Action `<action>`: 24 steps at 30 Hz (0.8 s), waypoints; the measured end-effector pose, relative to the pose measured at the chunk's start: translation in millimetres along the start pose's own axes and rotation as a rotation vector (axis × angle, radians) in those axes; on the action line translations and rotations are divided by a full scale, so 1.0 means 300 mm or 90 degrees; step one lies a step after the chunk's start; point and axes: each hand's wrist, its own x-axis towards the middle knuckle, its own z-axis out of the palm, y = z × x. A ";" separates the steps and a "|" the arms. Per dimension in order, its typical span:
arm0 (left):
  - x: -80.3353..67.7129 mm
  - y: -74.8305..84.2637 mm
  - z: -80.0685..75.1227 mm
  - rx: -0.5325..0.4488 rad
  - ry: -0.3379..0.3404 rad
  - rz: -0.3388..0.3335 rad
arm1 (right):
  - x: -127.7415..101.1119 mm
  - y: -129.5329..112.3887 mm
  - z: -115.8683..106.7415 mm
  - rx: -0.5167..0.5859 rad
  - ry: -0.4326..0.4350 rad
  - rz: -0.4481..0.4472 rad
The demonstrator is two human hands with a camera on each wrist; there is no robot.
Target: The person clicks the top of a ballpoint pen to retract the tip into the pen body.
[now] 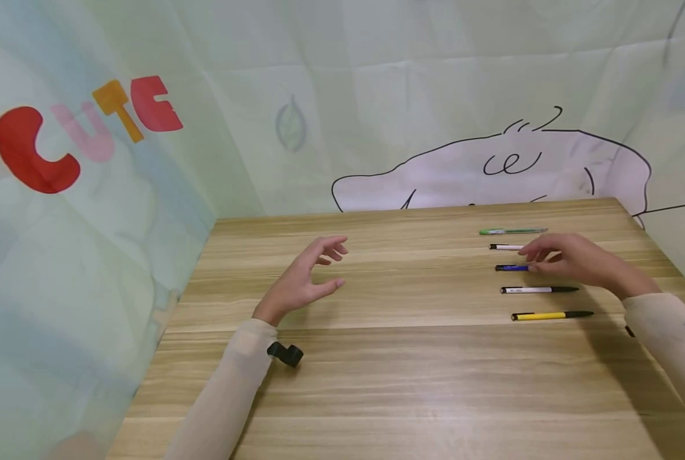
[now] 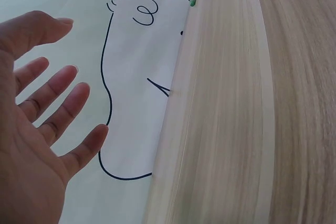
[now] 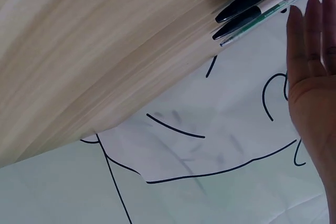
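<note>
Several pens lie in a column on the wooden table. From back to front these are a green pen (image 1: 513, 231), a white pen with a black end (image 1: 505, 246), a blue pen (image 1: 512, 268), another white and black pen (image 1: 535, 290) and a yellow and black pen (image 1: 549, 315). My right hand (image 1: 575, 259) hovers over the upper white pen and the blue pen, fingers gently bent, covering their right parts. In the right wrist view its fingers (image 3: 304, 40) look extended beside the pens. My left hand (image 1: 305, 275) is held above the table, fingers spread, nothing in it.
The wooden table (image 1: 377, 390) ends at the back against a pale printed cloth (image 1: 377, 115) with a line-drawn animal. Another cloth side with the letters CUTE (image 1: 43, 160) stands along the left. A black wrist camera (image 1: 286, 353) sticks out from the left sleeve.
</note>
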 end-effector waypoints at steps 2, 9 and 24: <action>0.000 0.001 0.000 0.002 -0.001 0.001 | -0.011 -0.001 0.002 0.022 -0.002 -0.015; 0.000 0.001 0.001 -0.007 -0.001 0.008 | -0.045 -0.004 0.026 0.078 -0.044 -0.043; 0.000 -0.008 0.000 -0.013 -0.004 0.014 | -0.079 -0.001 0.074 0.095 -0.064 -0.033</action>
